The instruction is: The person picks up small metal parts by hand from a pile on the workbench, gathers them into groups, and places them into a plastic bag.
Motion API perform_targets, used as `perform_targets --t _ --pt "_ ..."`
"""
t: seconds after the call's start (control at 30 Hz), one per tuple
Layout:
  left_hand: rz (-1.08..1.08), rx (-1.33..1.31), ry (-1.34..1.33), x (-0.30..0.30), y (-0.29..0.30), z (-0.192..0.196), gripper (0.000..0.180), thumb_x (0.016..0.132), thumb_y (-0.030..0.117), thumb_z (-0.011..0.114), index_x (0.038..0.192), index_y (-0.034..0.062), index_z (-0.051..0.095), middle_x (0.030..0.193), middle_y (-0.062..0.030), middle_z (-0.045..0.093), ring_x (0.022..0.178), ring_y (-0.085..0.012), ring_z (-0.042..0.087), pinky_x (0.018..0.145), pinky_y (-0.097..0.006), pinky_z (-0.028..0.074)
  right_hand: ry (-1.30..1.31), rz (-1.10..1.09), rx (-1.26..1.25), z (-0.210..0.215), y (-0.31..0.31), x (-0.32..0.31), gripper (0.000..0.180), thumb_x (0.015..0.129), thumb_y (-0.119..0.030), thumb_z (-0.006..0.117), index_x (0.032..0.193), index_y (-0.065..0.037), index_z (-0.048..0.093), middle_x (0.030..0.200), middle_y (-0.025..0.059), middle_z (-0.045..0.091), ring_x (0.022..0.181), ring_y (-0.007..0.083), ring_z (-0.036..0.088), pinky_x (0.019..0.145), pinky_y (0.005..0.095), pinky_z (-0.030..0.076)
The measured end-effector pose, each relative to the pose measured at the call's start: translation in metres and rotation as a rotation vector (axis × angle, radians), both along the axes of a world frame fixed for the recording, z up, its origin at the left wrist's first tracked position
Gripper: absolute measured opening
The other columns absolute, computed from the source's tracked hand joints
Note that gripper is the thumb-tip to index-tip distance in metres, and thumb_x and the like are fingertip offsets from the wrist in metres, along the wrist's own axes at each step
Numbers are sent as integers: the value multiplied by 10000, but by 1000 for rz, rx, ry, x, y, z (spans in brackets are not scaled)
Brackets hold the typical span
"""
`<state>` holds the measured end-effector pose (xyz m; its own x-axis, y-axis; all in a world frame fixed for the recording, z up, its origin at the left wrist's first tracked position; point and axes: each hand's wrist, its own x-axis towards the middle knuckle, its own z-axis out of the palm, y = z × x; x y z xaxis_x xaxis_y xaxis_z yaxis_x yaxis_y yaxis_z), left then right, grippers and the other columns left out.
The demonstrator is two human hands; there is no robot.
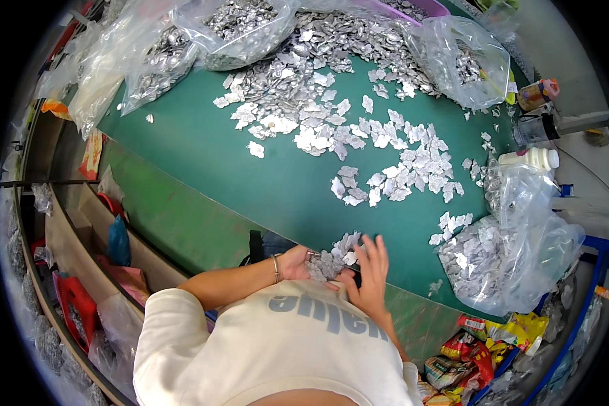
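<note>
My left hand (pixel 294 262) is at the table's near edge, curled under a small cluster of flat silver metal pieces (pixel 326 264). Part of this cluster hangs past the edge, and the pieces hide most of the left fingers. On the cluster's other side is my right hand (pixel 371 272), its fingers apart and pointing away from me over the table. By its thumb there is a small dark thing, too covered to name. Farther out, loose silver pieces (pixel 416 166) of the same wavy outline lie scattered on the green tabletop (pixel 250 186).
A big heap of metal pieces (pixel 284 88) covers the far table, between clear bags (pixel 240 40) of them. At right are another full bag (pixel 480 260), a white bottle (pixel 531 159) and a mug (pixel 536 128). Colourful packets (pixel 463 358) lie lower right; open drawers (pixel 95 223) stand left.
</note>
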<state>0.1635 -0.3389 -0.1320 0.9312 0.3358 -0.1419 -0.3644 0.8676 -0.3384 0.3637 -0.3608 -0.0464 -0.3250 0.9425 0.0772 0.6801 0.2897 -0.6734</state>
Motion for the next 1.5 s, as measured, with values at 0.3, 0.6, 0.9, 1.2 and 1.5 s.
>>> perform_targets --t 0.3,0.6,0.9,1.2,1.5 --pt "-181 -83 760 9 6 22 610 946 513 397 1303 25 482 1304 -178 527 1172 -303 543 1014 -445 426 -63 233 8 -5 7 -12 521 780 -308 676 1224 -58 563 1402 114 430 1337 383 321 1055 586 241" --pt "-139 68 285 0 4 6 466 919 383 484 1221 33 544 1264 -177 551 1141 -280 557 960 -430 464 335 438 -273 5 -5 -16 306 782 -19 661 1085 -3 623 1208 143 588 1248 340 476 1036 492 347" --pt "-78 80 322 -5 -10 -14 294 891 226 532 1091 24 607 1031 -118 666 915 -234 656 846 -395 525 406 26 105 -6 -5 -28 181 720 63 657 897 26 670 996 128 644 889 292 599 796 381 468" --pt "-116 37 518 -3 -9 21 241 869 191 566 1036 33 638 1013 -94 672 914 -230 656 837 -392 527 397 -152 128 -1 -6 -34 184 753 66 601 930 36 643 985 154 625 898 322 563 791 384 459" --pt "-58 44 218 -6 -6 43 474 917 260 479 1303 -17 474 1268 -181 547 1156 -325 546 912 -469 468 508 -271 111 1 -12 -25 137 823 56 551 934 44 631 980 155 622 910 301 576 802 369 463"
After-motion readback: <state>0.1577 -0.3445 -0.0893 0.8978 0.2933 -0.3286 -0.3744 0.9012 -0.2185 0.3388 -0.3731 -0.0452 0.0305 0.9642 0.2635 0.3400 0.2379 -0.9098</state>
